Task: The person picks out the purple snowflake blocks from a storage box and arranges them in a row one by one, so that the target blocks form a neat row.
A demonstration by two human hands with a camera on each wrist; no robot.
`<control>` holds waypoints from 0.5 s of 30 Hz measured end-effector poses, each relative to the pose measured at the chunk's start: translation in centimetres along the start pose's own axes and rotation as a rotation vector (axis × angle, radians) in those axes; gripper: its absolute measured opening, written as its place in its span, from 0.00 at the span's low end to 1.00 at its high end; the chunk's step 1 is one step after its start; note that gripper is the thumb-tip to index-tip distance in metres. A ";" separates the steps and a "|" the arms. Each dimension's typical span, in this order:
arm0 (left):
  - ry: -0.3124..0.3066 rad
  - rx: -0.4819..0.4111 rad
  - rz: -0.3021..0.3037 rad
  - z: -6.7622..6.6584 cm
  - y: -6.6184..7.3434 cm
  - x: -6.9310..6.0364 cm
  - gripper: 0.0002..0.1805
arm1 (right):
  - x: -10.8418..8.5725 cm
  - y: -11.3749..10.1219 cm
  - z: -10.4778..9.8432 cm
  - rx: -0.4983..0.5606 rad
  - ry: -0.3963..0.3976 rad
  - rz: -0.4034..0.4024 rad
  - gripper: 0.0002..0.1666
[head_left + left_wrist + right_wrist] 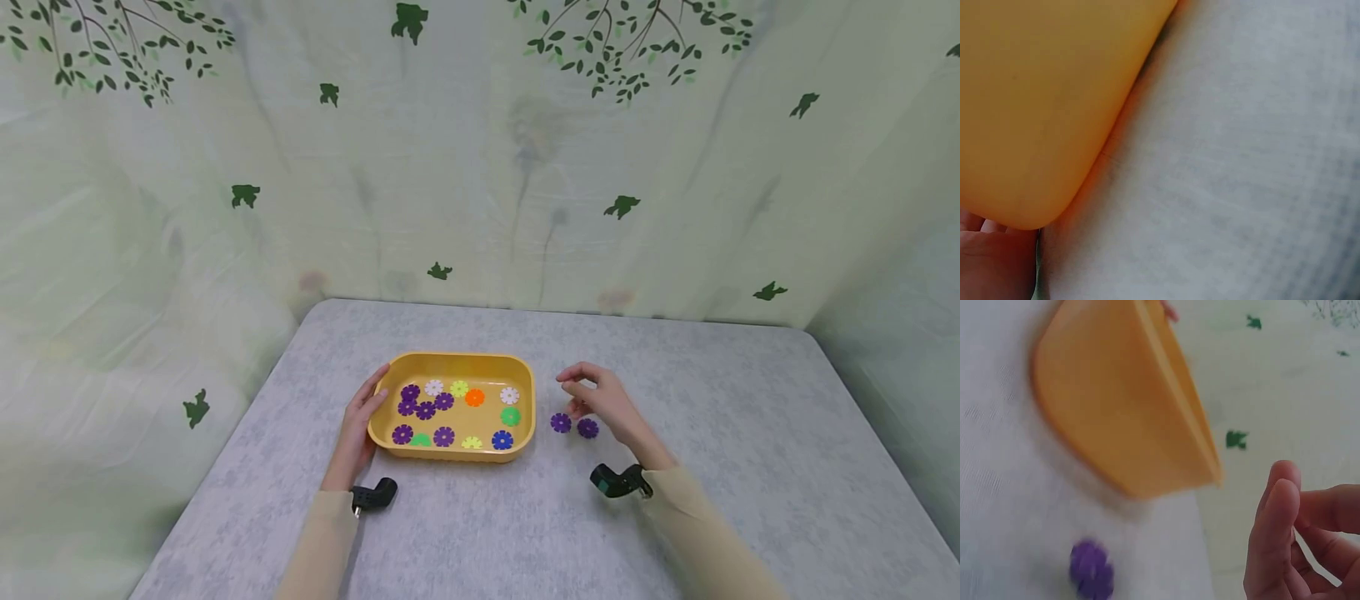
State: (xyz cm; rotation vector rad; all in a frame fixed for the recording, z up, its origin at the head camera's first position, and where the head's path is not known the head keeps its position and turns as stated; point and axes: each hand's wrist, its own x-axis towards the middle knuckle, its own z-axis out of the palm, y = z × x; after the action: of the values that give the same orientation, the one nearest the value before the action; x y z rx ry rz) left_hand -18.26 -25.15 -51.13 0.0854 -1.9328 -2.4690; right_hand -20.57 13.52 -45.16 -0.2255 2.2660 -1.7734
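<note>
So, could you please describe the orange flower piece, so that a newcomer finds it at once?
On the grey table, find the yellow tray, held by the left hand. Inside, the orange flower piece lies beside a yellow-green one, around the tray's middle. Only this piece is orange; nearby ones are yellow-green, white or purple.

Pale, creased sheeting (465,150) hangs behind and along both sides, printed with leafy branches (633,50) at the top and scattered dark green shapes (409,22). The mottled grey surface (480,533) has rounded far corners.
</note>
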 end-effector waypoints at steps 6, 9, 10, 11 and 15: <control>0.003 0.005 -0.001 0.1 0.1 0.0 0.27 | 1.1 -2.1 3.6 0.109 -0.143 -0.032 0.18; 0.006 0.012 -0.001 0.1 0.1 0.0 0.27 | 1.6 -2.6 5.8 0.148 -0.224 -0.037 0.19; 0.008 0.015 -0.001 0.1 0.1 0.0 0.27 | 1.7 -2.7 6.5 0.156 -0.253 -0.040 0.19; 0.008 0.015 -0.002 0.1 0.1 0.0 0.27 | 1.9 -2.8 7.2 0.162 -0.279 -0.042 0.19; 0.008 0.011 -0.008 0.1 0.1 0.0 0.27 | 2.6 -2.8 9.7 0.153 -0.371 -0.036 0.19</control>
State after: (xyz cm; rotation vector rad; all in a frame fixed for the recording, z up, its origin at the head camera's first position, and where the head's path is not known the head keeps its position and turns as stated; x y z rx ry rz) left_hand -18.26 -25.11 -51.04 0.1023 -1.9470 -2.4594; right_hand -20.28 3.08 -44.89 -0.5208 1.8715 -1.7423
